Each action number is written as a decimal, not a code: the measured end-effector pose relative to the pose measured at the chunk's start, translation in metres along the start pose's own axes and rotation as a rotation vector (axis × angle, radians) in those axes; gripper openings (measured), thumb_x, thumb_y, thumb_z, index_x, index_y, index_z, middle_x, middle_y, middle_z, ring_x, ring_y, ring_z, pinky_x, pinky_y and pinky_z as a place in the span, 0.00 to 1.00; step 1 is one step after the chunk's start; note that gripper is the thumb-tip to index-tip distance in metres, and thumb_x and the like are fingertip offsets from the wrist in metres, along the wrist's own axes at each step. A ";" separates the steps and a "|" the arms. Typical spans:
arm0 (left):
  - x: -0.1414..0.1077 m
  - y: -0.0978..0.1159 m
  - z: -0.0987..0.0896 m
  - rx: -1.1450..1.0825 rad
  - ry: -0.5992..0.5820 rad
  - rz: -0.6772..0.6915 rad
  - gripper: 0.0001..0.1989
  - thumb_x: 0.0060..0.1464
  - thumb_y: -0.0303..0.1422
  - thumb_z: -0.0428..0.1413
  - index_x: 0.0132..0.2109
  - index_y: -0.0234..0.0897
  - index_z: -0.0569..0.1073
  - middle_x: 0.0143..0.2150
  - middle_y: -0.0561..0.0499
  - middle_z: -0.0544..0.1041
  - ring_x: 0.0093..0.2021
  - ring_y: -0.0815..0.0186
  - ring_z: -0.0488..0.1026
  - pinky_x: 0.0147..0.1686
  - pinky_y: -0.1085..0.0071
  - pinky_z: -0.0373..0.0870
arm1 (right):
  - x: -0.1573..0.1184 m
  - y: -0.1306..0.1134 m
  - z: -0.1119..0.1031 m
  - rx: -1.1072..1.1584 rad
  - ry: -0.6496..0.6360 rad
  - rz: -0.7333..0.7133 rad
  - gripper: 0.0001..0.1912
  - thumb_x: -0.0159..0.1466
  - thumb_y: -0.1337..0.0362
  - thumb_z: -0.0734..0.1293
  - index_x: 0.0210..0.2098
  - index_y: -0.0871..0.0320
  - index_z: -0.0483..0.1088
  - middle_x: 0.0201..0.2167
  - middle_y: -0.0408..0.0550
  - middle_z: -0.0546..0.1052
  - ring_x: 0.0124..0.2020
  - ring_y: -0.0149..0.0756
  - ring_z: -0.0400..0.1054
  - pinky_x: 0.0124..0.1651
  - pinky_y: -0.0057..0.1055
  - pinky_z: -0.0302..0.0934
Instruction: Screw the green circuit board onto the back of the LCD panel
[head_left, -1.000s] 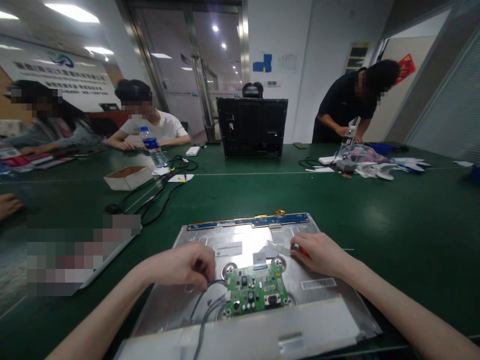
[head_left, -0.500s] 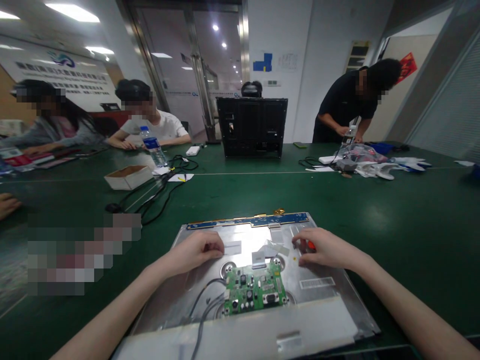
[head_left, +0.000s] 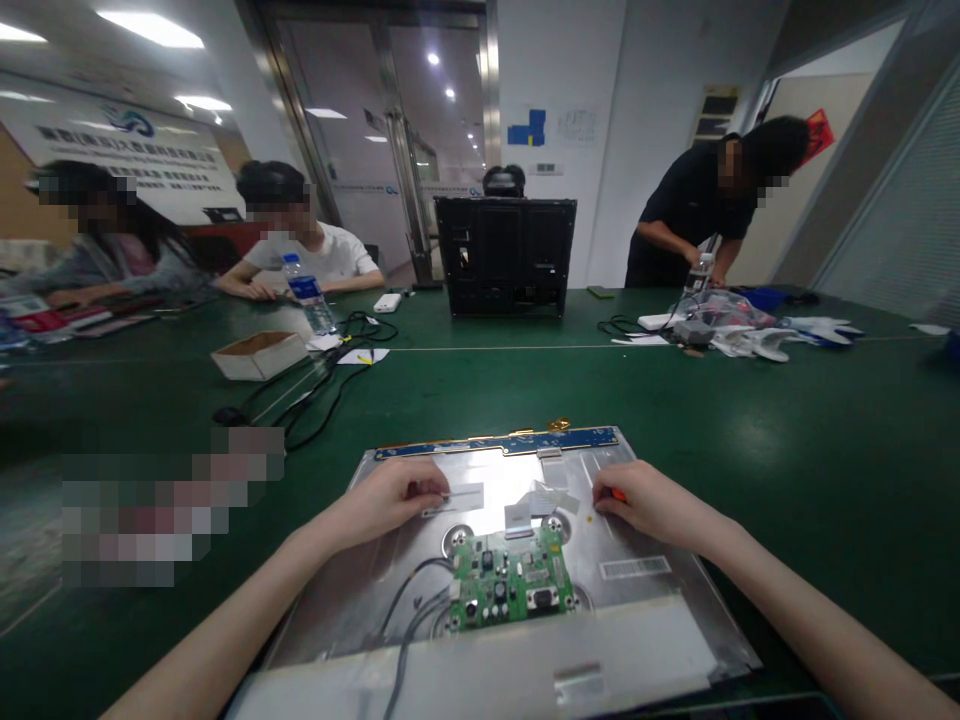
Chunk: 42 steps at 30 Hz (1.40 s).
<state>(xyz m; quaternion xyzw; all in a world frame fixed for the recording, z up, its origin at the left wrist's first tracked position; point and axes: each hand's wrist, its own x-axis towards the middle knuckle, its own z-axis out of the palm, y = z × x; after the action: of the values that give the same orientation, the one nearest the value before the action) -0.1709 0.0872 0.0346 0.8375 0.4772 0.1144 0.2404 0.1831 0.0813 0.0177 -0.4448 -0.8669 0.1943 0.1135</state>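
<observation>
A metal display panel (head_left: 352, 540) lies back side up before me, with a green circuit board (head_left: 510, 572) screwed near its middle and a narrow blue circuit board (head_left: 480, 446) along its far edge. My left hand (head_left: 401, 492) is closed in a pinch over the panel, left of the green board; a tiny dark thing shows at its fingertips, too small to name. Over the panel's right part, my right hand (head_left: 637, 497) is closed around an orange object (head_left: 619, 494), mostly hidden in the fingers. Clear tape pieces (head_left: 551, 498) lie between the hands.
Dark cables (head_left: 330, 395) and an open box (head_left: 259, 357) lie to the left, near a water bottle (head_left: 307, 295). A black monitor housing (head_left: 506, 257) stands across the green table (head_left: 465, 390). Gloves (head_left: 750, 340) lie at the far right. Several people are around the table.
My right hand's fingers have drawn together around the orange object, and the hand has shifted slightly right. My left hand stays nearly in place. A hand at the far left edge has gone mostly from view.
</observation>
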 end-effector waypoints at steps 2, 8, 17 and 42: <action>-0.001 0.000 -0.002 0.011 0.012 0.005 0.10 0.56 0.36 0.52 0.36 0.36 0.75 0.34 0.50 0.75 0.33 0.64 0.70 0.34 0.71 0.65 | 0.001 -0.001 0.001 -0.007 -0.002 -0.004 0.06 0.61 0.70 0.65 0.31 0.60 0.74 0.31 0.48 0.78 0.33 0.36 0.71 0.39 0.31 0.61; -0.008 0.004 -0.015 -0.046 -0.033 0.024 0.11 0.57 0.37 0.53 0.35 0.36 0.77 0.35 0.50 0.75 0.34 0.64 0.70 0.36 0.70 0.66 | 0.015 -0.011 -0.007 -0.017 -0.032 -0.069 0.05 0.61 0.70 0.66 0.32 0.60 0.74 0.30 0.47 0.78 0.31 0.34 0.71 0.35 0.28 0.61; -0.023 0.016 -0.018 -0.239 -0.425 0.205 0.06 0.51 0.36 0.62 0.35 0.39 0.80 0.34 0.51 0.75 0.34 0.64 0.71 0.36 0.71 0.67 | 0.099 -0.078 0.004 -0.104 -0.093 -0.315 0.05 0.60 0.72 0.67 0.34 0.60 0.76 0.34 0.49 0.80 0.35 0.33 0.71 0.36 0.26 0.58; -0.008 0.010 -0.007 -0.033 -0.108 0.063 0.08 0.56 0.33 0.55 0.34 0.36 0.78 0.33 0.51 0.75 0.34 0.64 0.71 0.35 0.71 0.65 | 0.063 -0.053 0.000 -0.152 0.008 -0.247 0.10 0.64 0.69 0.64 0.43 0.58 0.75 0.42 0.51 0.80 0.42 0.39 0.74 0.42 0.33 0.63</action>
<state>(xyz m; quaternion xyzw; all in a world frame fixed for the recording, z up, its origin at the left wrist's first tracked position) -0.1707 0.0777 0.0463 0.8530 0.4350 0.0844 0.2759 0.1082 0.1048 0.0427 -0.3428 -0.9268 0.1108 0.1061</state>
